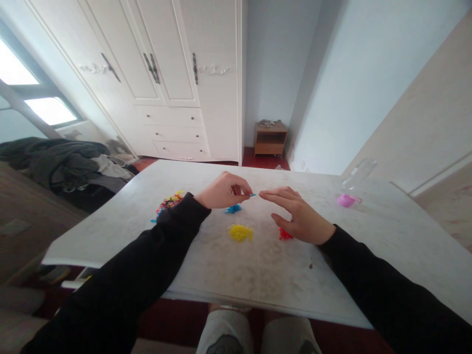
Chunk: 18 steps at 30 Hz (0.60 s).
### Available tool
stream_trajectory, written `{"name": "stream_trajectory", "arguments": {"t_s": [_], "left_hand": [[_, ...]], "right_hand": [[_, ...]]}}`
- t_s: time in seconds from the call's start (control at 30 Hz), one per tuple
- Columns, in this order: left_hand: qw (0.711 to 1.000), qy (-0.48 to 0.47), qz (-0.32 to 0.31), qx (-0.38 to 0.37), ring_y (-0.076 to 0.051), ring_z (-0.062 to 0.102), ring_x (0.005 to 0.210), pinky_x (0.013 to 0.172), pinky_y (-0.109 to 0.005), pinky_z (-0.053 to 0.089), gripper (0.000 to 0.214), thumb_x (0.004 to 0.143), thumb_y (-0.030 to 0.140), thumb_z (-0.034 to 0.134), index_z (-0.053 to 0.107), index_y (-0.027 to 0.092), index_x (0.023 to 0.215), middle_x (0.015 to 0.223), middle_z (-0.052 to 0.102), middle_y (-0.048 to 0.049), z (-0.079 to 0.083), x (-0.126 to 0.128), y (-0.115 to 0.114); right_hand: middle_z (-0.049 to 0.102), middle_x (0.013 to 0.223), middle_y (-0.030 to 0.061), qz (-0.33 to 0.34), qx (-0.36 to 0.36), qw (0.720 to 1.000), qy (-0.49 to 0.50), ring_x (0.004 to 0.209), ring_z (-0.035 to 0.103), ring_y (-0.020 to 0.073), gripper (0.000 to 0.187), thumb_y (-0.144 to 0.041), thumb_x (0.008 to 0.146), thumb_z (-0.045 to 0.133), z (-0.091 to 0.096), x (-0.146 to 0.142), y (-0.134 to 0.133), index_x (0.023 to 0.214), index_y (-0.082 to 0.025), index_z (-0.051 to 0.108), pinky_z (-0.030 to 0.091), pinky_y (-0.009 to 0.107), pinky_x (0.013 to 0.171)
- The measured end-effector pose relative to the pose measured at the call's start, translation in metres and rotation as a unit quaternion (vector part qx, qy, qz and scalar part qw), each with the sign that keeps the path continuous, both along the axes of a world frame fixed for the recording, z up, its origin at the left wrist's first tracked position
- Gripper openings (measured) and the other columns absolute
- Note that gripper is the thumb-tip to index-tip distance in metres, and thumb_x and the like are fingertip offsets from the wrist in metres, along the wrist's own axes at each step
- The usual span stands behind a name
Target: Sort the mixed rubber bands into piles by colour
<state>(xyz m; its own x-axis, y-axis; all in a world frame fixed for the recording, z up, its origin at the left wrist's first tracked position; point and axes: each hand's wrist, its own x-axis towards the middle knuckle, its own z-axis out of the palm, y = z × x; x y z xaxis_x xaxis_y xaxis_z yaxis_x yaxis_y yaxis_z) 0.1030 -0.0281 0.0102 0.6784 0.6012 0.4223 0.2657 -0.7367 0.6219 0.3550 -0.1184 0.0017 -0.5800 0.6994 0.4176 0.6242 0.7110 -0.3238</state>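
Over the middle of the table, my left hand pinches a small blue piece between thumb and fingertips; its exact kind is too small to make out. Facing it from the right, my right hand has its fingers stretched out and thumb apart, the fingertips just short of the blue piece. A little heap of blue pieces lies below my left hand. Nearer to me is a yellow heap. My right hand partly covers a red heap. Beside my left sleeve is a mixed-colour heap, partly hidden.
On the right of the white table lie a pink object and a clear bottle-like container. A small dark speck is near my right sleeve. Behind the table stand a white wardrobe and a wooden nightstand. Dark clothes are piled left.
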Motion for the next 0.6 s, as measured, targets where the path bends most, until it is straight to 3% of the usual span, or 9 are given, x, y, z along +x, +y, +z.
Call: {"name": "stream_trajectory", "arguments": {"t_s": [0.27,0.47,0.6], "left_hand": [[0.992,0.118,-0.015,-0.047,-0.01,0.059,0.056,0.051,-0.018,0.043,0.013,0.069,0.016,0.07,0.081,0.016,0.077,0.065,0.071,-0.0025,0.001,-0.021,0.018],[0.99,0.118,-0.035,-0.066,-0.007,0.052,0.056,0.051,-0.018,0.039,0.012,0.068,0.016,0.071,0.081,0.018,0.074,0.075,0.068,-0.0023,0.001,-0.028,0.021],[0.985,0.125,-0.049,-0.104,-0.006,0.046,0.054,0.048,-0.019,0.034,0.007,0.068,0.018,0.074,0.08,0.018,0.072,0.071,0.064,-0.0004,0.001,-0.033,0.02]], "right_hand": [[0.064,0.138,0.0097,-0.012,0.0,1.0,0.002,0.127,0.053,0.0332,0.055,-0.017,0.089,0.059,0.002,0.003,-0.001,0.143,-0.027,0.056,0.043,0.059,0.107],[0.064,0.137,0.0099,-0.011,0.001,1.0,0.004,0.125,0.053,0.0326,0.051,-0.017,0.089,0.059,0.004,0.002,-0.002,0.139,-0.025,0.059,0.041,0.058,0.107],[0.065,0.137,0.0095,-0.013,-0.002,1.0,0.004,0.125,0.053,0.0324,0.05,-0.017,0.088,0.06,0.005,0.002,-0.003,0.137,-0.026,0.06,0.041,0.059,0.107]]}}
